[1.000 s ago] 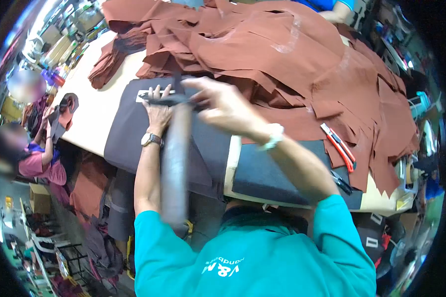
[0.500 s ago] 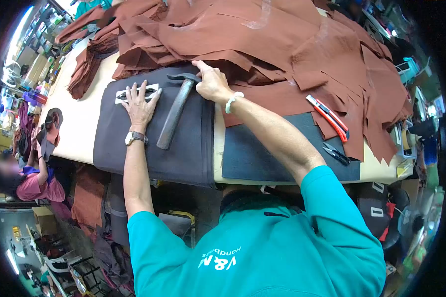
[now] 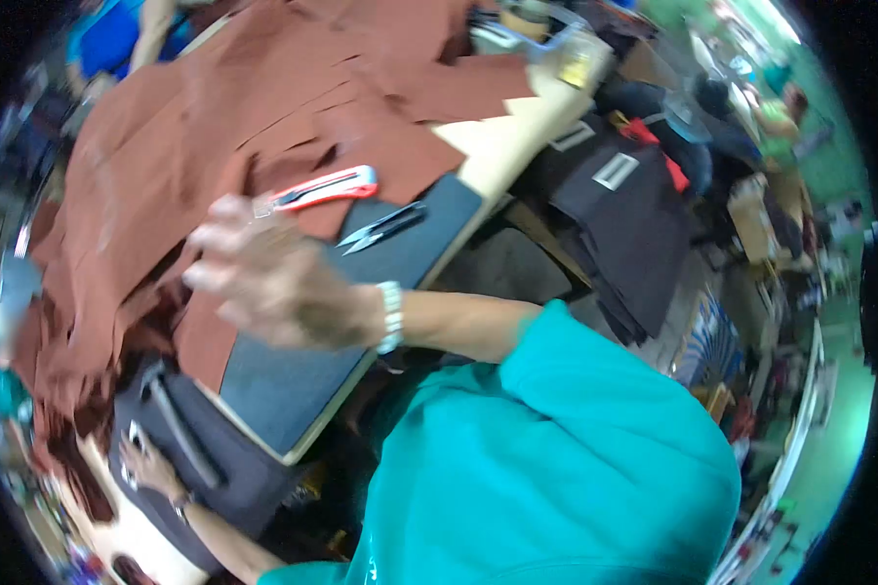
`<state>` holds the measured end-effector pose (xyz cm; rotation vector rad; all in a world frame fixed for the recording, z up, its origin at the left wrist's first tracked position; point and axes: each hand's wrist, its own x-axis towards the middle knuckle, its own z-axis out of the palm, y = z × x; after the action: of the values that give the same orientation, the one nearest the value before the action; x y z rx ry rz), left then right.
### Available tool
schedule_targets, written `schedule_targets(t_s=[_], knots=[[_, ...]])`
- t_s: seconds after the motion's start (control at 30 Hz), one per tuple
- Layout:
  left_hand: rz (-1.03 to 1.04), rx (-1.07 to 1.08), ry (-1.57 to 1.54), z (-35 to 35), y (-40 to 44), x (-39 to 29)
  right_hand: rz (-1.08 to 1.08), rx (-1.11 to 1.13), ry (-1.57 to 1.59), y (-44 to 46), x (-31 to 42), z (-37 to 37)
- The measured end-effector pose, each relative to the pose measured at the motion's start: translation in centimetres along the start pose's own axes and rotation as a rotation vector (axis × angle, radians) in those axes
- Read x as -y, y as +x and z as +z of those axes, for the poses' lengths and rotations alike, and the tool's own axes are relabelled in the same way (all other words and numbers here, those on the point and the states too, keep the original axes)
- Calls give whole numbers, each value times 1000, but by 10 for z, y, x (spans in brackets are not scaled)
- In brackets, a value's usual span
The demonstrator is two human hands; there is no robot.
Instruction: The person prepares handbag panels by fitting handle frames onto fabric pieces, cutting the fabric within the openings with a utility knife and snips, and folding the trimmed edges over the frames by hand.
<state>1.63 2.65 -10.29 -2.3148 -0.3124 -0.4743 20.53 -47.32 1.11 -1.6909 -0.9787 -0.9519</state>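
Note:
My left hand (image 3: 151,470) lies flat with fingers spread on a small white plate (image 3: 130,458), which it partly covers, on top of the dark folded cloth (image 3: 249,463). A hammer (image 3: 182,429) rests on the same cloth beside it. My right hand (image 3: 273,278), blurred by motion, is raised over the dark mat (image 3: 293,375) with its fingers apart and nothing visible in them. Just beyond its fingers lies a red-and-white utility knife (image 3: 330,188). A pair of thread snips (image 3: 385,229) sits near the mat's far corner.
Brown leather-like sheets (image 3: 195,127) are heaped across the table (image 3: 498,146). Dark folded pieces with white labels (image 3: 615,173) hang or lie beyond the table edge. Another person in blue (image 3: 112,39) stands across the table, and one in green (image 3: 778,122) is farther off.
The view has swung to the right. My right hand has left the hammer's head and moved over the mat towards the knife and snips. My left hand stays on the white plate.

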Motion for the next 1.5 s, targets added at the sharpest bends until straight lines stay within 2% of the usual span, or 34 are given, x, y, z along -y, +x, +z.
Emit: schedule_targets(t_s=[0.03,0.07,0.1,0.13,0.17,0.2,0.27,0.33,0.4,0.47,0.5,0.57,0.63,0.67,0.7,0.8,0.83,0.93,1.0,1.07,1.1,1.13,1.17,1.2,1.23,1.27,1.3,1.33,1.37,1.4,1.47,1.5], knots=[[-14,-18,-64,11,-1,3,29,-43,-128,-5,-18,-47],[18,48,42,16,-4,8,96,-115,-202,-16,-37,-88],[50,15,78,20,-6,10,201,-111,-427,-39,-62,-126],[40,142,155,15,-3,9,286,13,-590,-59,-83,-173],[6,166,141,5,0,4,394,-113,-775,-87,-99,-211],[8,210,149,-6,5,0,565,-114,-912,-116,-112,-251],[34,43,91,20,-2,11,808,-256,-1251,-191,-139,-328],[51,-9,102,49,-7,22,1242,-400,-1465,-250,-148,-394],[-15,208,180,54,-2,24,1651,-606,-1452,-255,-128,-418],[-8,191,163,55,-3,24,1885,-652,-1460,-283,-127,-440],[-16,243,181,55,-5,25,1921,-651,-1422,-284,-120,-442],[13,127,133,58,-3,27,1988,-644,-1341,-281,-108,-445],[45,23,104,61,-5,29,1967,-716,-1195,-304,-116,-464],[40,39,110,60,-5,28,1954,-750,-1123,-316,-121,-473],[36,53,117,60,-6,28,1862,-791,-1145,-313,-122,-471],[38,-1,139,55,-6,28,1514,-1135,-774,-269,-122,-451],[42,-36,147,50,-5,27,1476,-1255,-622,-222,-109,-426],[-403,67,10,-52,31,-27,1118,-1163,-300,-210,-119,-409],[-547,-90,-278,-105,58,-55,936,-1004,-296,-165,-112,-373],[-489,-263,-917,-154,81,-85,811,-768,-358,-106,-94,-324],[-448,-283,-1281,-181,89,-104,702,-569,-356,-67,-76,-294],[-419,-254,-1636,-205,95,-125,613,-487,-133,-43,-64,-262],[-409,-132,-1951,-232,95,-148,546,-399,101,-20,-53,-230],[-585,91,-2273,-248,99,-171,531,-55,210,-12,-43,-205],[-624,212,-2309,-304,105,-200,502,350,323,-4,-33,-181],[-479,554,-2743,-305,105,-209,464,700,406,4,-23,-156],[-254,938,-3134,-299,97,-219,3,443,440,-3,-15,-111],[-678,681,-2980,-297,82,-232,-73,559,654,-4,0,-87],[-784,692,-2890,-301,69,-241,-132,644,725,-13,15,-70],[-823,721,-2829,-305,59,-246,-198,728,798,-25,26,-54],[-810,709,-2713,-311,46,-248,-135,778,908,-41,42,-43],[-768,673,-2640,-314,44,-245,22,748,1071,-45,48,-42]])
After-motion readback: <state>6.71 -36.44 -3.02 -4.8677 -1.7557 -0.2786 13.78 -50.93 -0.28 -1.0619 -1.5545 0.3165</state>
